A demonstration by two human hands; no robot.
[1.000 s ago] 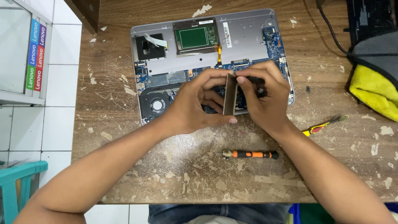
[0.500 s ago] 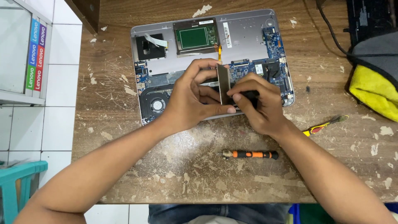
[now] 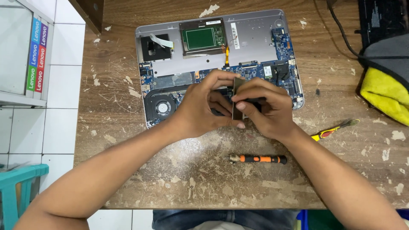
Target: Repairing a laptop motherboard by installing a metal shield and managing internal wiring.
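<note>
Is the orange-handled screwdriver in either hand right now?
No, the orange-handled screwdriver lies on the table, apart from both hands.

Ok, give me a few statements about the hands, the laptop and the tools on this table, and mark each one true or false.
1. Both hands, left hand and right hand, hold a thin flat part on edge over the opened laptop. True.
2. The orange-handled screwdriver is in the right hand. False: it lies on the wooden table, nearer the person than the hands.
3. The laptop's round fan shows to the left of the left hand. True.
4. The yellow cloth lies on top of the laptop. False: it lies off at the table's right edge.
5. A second tool with a yellow and red handle lies right of the right wrist. True.
</note>
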